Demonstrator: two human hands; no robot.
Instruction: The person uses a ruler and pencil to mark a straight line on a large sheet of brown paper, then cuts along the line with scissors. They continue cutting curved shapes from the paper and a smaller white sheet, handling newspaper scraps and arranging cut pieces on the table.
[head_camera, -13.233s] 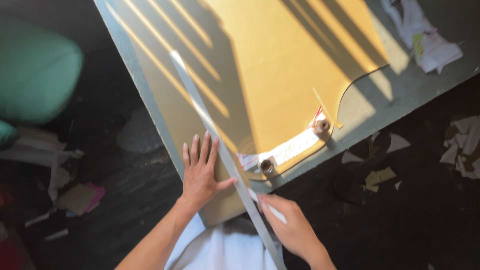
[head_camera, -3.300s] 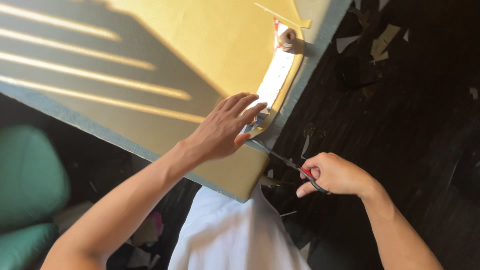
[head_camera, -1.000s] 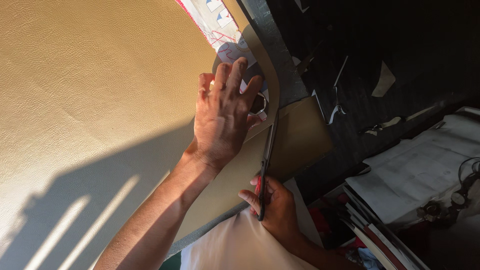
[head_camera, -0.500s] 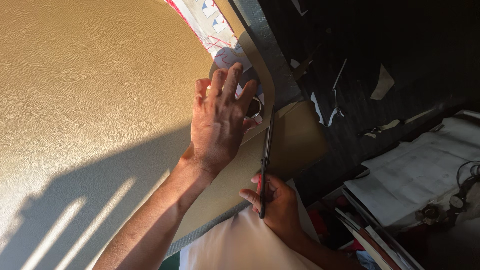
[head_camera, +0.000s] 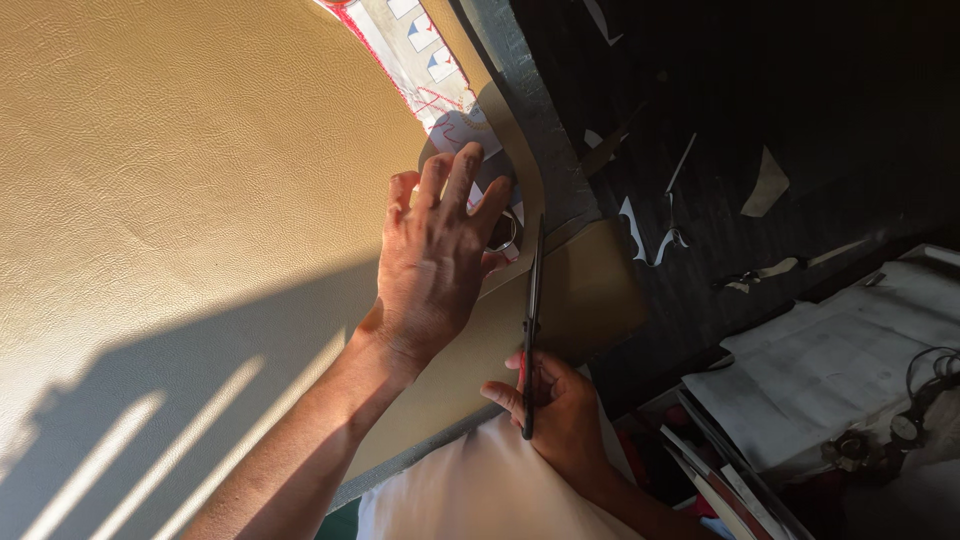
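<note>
Covering the left and centre, a tan leather sheet (head_camera: 200, 180) lies flat; it looks soft, floppy and light, best pinned near the cut. The left hand (head_camera: 435, 265), fingers spread, presses a paper pattern (head_camera: 430, 75) onto it. Just right, the right hand (head_camera: 560, 410), fingers curled through the handles, holds scissors (head_camera: 532, 300) cutting at the table edge (head_camera: 530, 110). Farther right, scraps (head_camera: 765, 185) litter a dark floor (head_camera: 800, 100).

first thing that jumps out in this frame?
The big tan leather-like sheet fills the left and centre, sunlit with slatted shadows across its lower part. The left hand presses flat on it by a paper pattern at its right edge, while the right hand holds black scissors, blades pointing up along that edge. Offcut scraps litter the dark floor at right.
</note>
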